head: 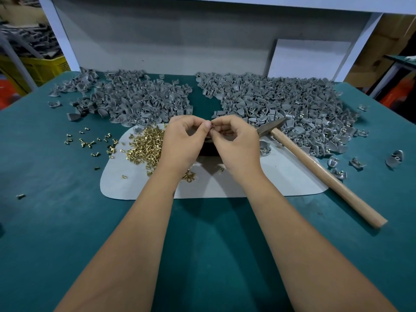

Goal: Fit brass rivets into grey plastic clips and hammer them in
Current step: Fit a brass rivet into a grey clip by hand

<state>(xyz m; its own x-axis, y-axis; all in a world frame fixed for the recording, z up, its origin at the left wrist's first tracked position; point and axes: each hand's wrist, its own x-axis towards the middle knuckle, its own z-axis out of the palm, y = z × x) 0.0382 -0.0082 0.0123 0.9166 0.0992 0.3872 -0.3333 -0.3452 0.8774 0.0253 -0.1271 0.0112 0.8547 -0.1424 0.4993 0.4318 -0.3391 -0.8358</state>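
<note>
A small brass rivet (212, 126) is pinched between the fingertips of both hands, raised just above a dark round block (208, 149) that is mostly hidden beneath them. The left hand (184, 140) is curled, thumb and forefinger closed toward the rivet; the right hand (236, 140) is likewise curled, its fingertips meeting the left's at the same spot. Whether a grey clip is held there too cannot be told. The block rests on a pale grey rounded mat (258, 183), on which a heap of loose brass rivets (147, 144) lies just left of the left hand. A wooden-handled hammer (324, 172) lies at the right, its steel head near the right hand. Behind, two piles of grey plastic clips are spread on the green tabletop (56, 210): a left pile (139, 97) and a larger right pile (292, 104).
</note>
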